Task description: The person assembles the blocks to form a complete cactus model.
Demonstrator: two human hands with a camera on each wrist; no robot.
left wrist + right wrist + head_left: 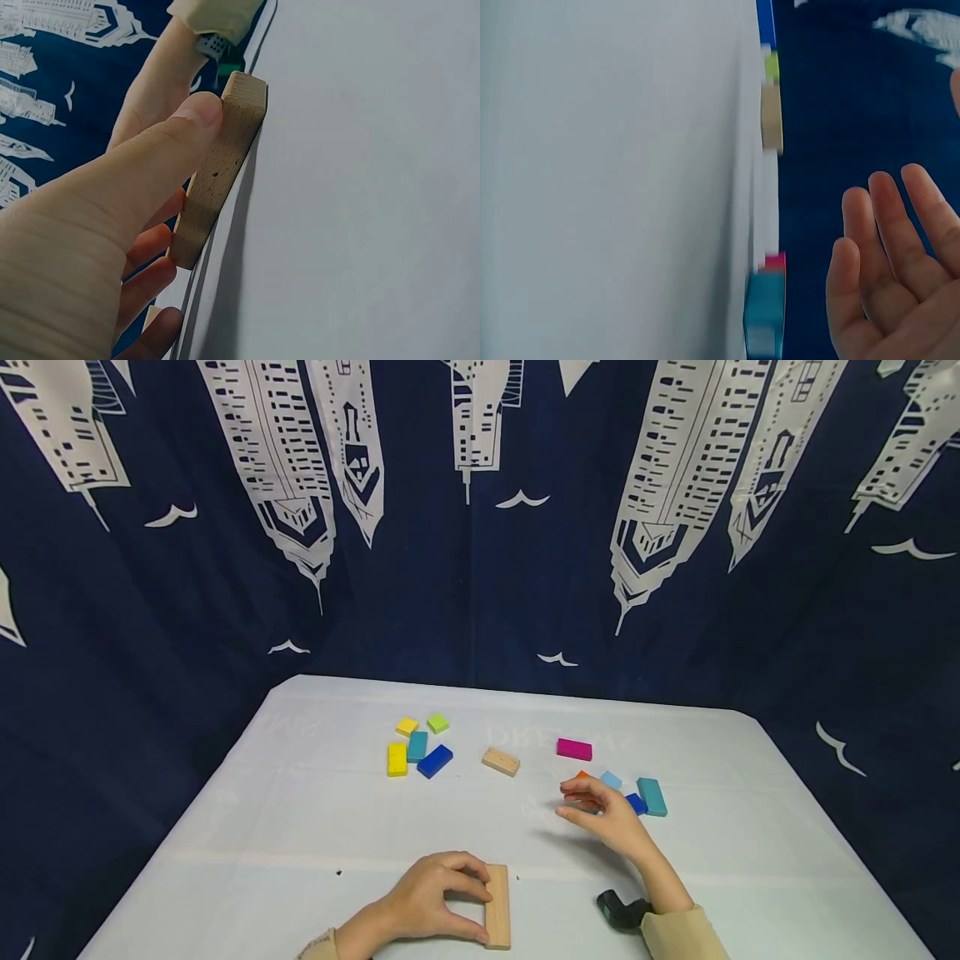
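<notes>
A long plain wooden block (498, 907) lies on the white table near its front edge. My left hand (431, 897) holds it by its left side, fingertips towards the far end and thumb towards the near end. The left wrist view shows my thumb against the wooden block (217, 172). My right hand (609, 818) hovers over the table with relaxed, slightly bent fingers and nothing in them, partly hiding an orange block (582, 774). In the right wrist view, the fingers of my right hand (900, 277) are spread apart from any block.
Yellow, green, teal and blue blocks (435, 762) form a group at the back left. A short wooden block (500, 762) and a magenta block (574, 749) lie towards the back. Light blue, blue and teal blocks (652, 797) lie at the right. A dark patterned curtain (472, 568) hangs behind.
</notes>
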